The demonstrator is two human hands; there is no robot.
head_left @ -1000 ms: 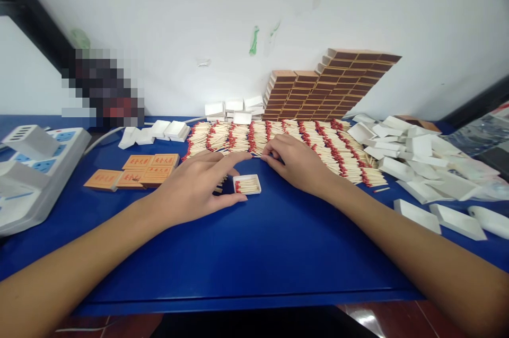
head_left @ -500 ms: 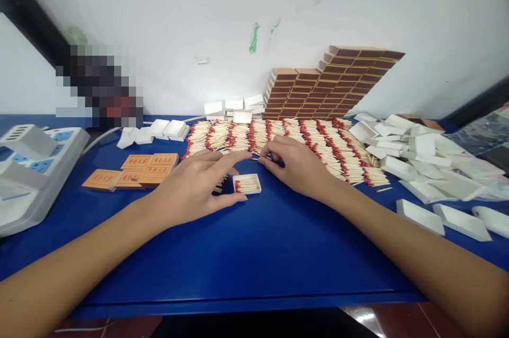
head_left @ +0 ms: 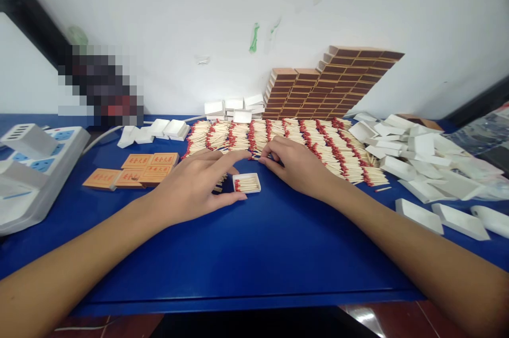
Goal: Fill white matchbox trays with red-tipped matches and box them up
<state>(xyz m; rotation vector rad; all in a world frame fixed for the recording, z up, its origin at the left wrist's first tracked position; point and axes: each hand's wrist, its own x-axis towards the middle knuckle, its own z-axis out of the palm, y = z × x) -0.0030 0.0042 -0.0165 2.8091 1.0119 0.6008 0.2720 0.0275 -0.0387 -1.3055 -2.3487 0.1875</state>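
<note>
A small white tray (head_left: pixel 247 183) holding red-tipped matches lies on the blue table (head_left: pixel 246 253). My left hand (head_left: pixel 194 187) rests beside it, thumb against the tray's left end, index finger stretched toward the row of matches (head_left: pixel 278 136). My right hand (head_left: pixel 296 165) lies at the near edge of that row, its fingertips pinched on a few matches right behind the tray.
Orange closed matchboxes (head_left: pixel 137 168) lie at the left. A white power strip (head_left: pixel 32 168) sits at the far left. Brown box sleeves (head_left: pixel 330 88) are stacked against the wall. Empty white trays (head_left: pixel 413 157) are heaped at the right, more (head_left: pixel 234 107) at the back.
Almost nothing differs. My right hand's fingertips have shifted slightly along the near edge of the match row; my left hand has stayed by the tray.
</note>
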